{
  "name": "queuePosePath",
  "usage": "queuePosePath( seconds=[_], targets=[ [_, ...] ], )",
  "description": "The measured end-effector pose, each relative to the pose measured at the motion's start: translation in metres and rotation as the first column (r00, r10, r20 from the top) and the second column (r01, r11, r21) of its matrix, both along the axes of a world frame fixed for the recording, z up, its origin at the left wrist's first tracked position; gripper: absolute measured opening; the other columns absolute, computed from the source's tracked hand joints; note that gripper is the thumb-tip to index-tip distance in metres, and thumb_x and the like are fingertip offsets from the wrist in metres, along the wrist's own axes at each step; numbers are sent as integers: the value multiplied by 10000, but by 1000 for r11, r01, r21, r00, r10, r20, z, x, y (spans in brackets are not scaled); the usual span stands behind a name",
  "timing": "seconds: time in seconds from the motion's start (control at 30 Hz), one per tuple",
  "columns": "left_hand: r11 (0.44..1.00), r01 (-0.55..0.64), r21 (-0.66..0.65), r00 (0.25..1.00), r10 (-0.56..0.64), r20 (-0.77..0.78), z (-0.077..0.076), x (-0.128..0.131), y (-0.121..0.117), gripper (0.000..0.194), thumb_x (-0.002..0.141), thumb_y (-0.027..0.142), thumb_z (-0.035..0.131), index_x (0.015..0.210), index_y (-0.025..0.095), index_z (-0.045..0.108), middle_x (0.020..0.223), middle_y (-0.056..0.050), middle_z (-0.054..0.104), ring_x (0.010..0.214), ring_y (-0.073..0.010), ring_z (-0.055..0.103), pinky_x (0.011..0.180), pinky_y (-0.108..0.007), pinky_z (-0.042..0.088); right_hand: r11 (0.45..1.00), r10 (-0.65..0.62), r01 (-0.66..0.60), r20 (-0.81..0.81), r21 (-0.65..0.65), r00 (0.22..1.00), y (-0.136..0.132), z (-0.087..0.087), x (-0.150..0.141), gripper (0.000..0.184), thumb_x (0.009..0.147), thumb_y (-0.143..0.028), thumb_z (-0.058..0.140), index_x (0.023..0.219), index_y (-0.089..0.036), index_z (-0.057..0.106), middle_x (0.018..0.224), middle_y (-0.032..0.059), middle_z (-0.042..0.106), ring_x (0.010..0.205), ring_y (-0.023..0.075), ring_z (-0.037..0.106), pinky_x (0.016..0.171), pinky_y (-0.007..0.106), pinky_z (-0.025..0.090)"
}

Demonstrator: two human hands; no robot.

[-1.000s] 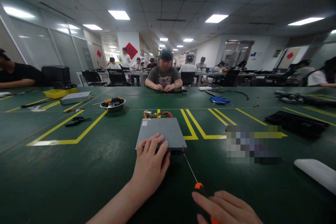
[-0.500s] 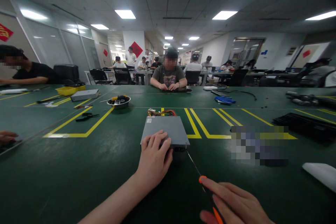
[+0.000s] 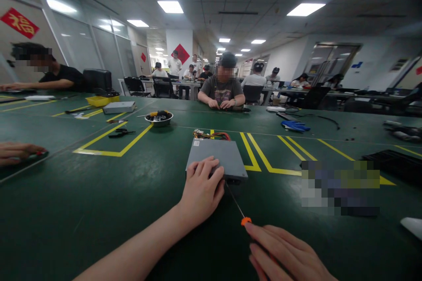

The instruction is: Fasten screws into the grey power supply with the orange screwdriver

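Note:
A flat grey metal box (image 3: 220,156) lies on the green table (image 3: 99,210), with coloured wires (image 3: 212,135) at its far end. My left hand (image 3: 202,192) rests on the box's near left corner, fingers spread over the top. My right hand (image 3: 286,253) grips an orange-handled screwdriver (image 3: 242,216). Its thin shaft points at the box's near edge, with the tip beside my left fingers.
Yellow lines mark the table. A metal bowl (image 3: 159,118) of tools, black pliers (image 3: 121,132), a second grey box (image 3: 119,107) and a yellow tray (image 3: 97,100) lie far left. Blue gloves (image 3: 294,126) lie far right. A person's hand (image 3: 18,152) rests left; another person (image 3: 224,89) sits opposite.
The view has swung left, shifting the box rightward in frame. My right hand has moved the screwdriver forward, so its tip sits closer to the box's near edge. My left hand stays on the box.

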State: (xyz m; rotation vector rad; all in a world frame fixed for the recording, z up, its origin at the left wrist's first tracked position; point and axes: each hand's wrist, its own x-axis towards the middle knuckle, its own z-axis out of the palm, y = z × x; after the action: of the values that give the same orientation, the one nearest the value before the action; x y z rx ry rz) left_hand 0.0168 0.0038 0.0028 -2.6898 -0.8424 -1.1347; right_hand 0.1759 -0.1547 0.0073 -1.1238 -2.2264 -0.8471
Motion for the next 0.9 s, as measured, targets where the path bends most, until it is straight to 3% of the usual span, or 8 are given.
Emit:
queuePosePath(
  seconds=[0.17, 0.4, 0.57, 0.9],
  targets=[
    [1000, 5, -1, 1000, -5, -13, 1, -1, 0, 209, 875, 212, 508, 1079, 218, 554, 1211, -85, 571, 1201, -248, 474, 946, -427, 323, 997, 78, -80, -67, -15, 995, 5, 4, -2, 300, 980, -104, 360, 923, -153, 650, 954, 86, 739, 888, 128, 688, 814, 236, 531],
    [1000, 4, -1, 1000, -4, -27, 1, -1, 0, 215, 875, 209, 507, 1085, 218, 550, 1229, -85, 566, 1212, -246, 465, 950, -427, 323, 997, 30, -33, -36, -72, 999, 0, 2, -2, 355, 1004, -117, 317, 935, -171, 661, 1016, 60, 733, 941, 137, 677, 871, 270, 495],
    [1000, 8, 2, 1000, -8, -23, 1, -2, 0, 221, 880, 213, 502, 1096, 216, 545, 1231, -82, 564, 1217, -247, 464, 952, -426, 321, 998, 59, -59, -6, -17, 998, 2, -2, -1, 354, 1013, -144, 327, 932, -191, 668, 1047, 37, 727, 993, 138, 654, 906, 277, 457],
    [1000, 6, -4, 1000, -6, -31, 1, -2, 1, 219, 880, 218, 493, 1093, 215, 543, 1231, -86, 564, 1215, -246, 465, 952, -430, 321, 999, 31, -31, -5, -34, 1000, 1, 4, -3, 387, 1004, -108, 311, 906, -206, 673, 1026, 23, 734, 946, 136, 676, 870, 271, 497]
  ],
)
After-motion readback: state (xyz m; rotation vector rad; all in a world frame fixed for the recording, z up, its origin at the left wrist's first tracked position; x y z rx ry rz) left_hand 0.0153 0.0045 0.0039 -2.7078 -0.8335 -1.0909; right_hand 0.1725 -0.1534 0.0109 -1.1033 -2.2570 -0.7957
